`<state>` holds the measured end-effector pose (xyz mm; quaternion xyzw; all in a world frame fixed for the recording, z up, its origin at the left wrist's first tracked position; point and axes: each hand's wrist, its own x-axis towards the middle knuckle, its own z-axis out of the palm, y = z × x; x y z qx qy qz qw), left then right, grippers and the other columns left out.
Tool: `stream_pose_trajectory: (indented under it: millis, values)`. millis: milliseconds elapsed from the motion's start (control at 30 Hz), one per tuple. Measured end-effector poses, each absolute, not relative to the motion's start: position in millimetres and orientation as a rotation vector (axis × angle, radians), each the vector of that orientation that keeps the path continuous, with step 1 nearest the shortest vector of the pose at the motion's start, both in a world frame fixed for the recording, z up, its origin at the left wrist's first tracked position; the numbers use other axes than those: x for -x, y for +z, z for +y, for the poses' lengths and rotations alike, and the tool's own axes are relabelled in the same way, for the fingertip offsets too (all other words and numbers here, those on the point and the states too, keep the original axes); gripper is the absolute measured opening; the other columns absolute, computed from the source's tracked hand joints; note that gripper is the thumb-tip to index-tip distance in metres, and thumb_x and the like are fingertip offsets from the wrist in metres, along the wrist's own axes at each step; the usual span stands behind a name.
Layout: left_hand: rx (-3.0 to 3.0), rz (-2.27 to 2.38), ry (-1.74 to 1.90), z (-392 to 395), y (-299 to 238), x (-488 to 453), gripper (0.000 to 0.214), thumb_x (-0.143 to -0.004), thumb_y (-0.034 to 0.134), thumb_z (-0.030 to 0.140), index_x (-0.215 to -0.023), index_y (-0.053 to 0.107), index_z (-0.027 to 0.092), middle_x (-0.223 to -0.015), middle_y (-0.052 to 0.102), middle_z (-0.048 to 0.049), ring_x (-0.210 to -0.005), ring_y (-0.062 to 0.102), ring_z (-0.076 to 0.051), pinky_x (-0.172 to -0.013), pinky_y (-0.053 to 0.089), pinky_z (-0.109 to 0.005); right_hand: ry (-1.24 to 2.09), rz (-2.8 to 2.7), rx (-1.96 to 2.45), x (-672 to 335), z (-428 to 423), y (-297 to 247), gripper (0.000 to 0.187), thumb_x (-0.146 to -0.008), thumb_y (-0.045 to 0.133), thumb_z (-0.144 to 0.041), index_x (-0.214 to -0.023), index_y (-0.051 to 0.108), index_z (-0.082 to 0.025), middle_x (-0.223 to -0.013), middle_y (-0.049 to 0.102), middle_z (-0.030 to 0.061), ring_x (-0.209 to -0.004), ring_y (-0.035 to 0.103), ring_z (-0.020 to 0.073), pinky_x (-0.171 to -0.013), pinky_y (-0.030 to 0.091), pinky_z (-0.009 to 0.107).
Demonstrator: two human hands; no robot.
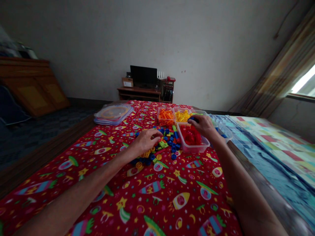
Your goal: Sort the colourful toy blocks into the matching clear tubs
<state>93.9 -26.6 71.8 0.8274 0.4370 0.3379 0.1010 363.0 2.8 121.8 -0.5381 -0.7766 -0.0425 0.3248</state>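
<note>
Right hand (204,124) is pinching a blue toy brick (192,119); left hand (147,141) is curving half-parted fingers over assorted building bricks (172,137).

Smooth, faintly glossy plastic forms the loose bricks (174,148); the boxes (194,149) are shiny see-through plastic, the stacked lids (108,122) plastic too. Matt printed cloth (169,178) covers the dark wooden surface (49,152). The cabinet (36,95) looks wooden, the wall (197,49) matt.

One tub (195,149) holds red pieces (190,135), one yellow (182,115), one orange (165,114).
</note>
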Motion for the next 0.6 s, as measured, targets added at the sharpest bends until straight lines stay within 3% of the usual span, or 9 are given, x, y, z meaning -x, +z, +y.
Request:
stream_pose_trajectory:
  millis: [267, 433, 600]
  values:
    - [-2.542, 1.457, 0.926, -8.4, 79.7, -61.1, 0.023, -0.082, 0.047, 0.027, -0.086, 0.069, 0.019, -0.093, 0.070, -0.0054, -0.086, 0.064, -0.020, -0.084, 0.049, -0.031, -0.484, -1.767, 1.782, -443.2, 25.1, 104.9, 0.032, -0.082, 0.051, -0.032, -0.102, 0.068, -0.013, -0.084, 0.069, 0.0135, -0.078, 0.060, 0.0240, -0.071, 0.042, 0.034]
    - [-2.542, 1.575, 0.905, 12.6, 57.5, -34.7, 0.035, -0.085, 0.039, 0.037, -0.092, 0.066, 0.016, -0.102, 0.066, -0.0113, -0.099, 0.060, -0.024, -0.093, 0.045, -0.038, -0.399, -1.868, 1.511, -398.3, 9.6, 113.0, 0.028, -0.088, 0.042, -0.028, -0.097, 0.066, -0.017, -0.080, 0.067, 0.0102, -0.073, 0.057, 0.0192, -0.069, 0.040, 0.030]
    - [-2.335, 1.694, 0.900, 27.4, 17.9, -22.0, 0.051, -0.089, 0.025, 0.046, -0.119, 0.054, 0.016, -0.125, 0.057, -0.0109, -0.122, 0.047, -0.024, -0.108, 0.032, -0.042, -0.217, -2.377, 1.431, -323.8, -15.0, 107.5, 0.027, -0.089, 0.039, -0.016, -0.078, 0.064, -0.015, -0.066, 0.060, 0.0067, -0.057, 0.047, 0.0131, -0.056, 0.030, 0.026]
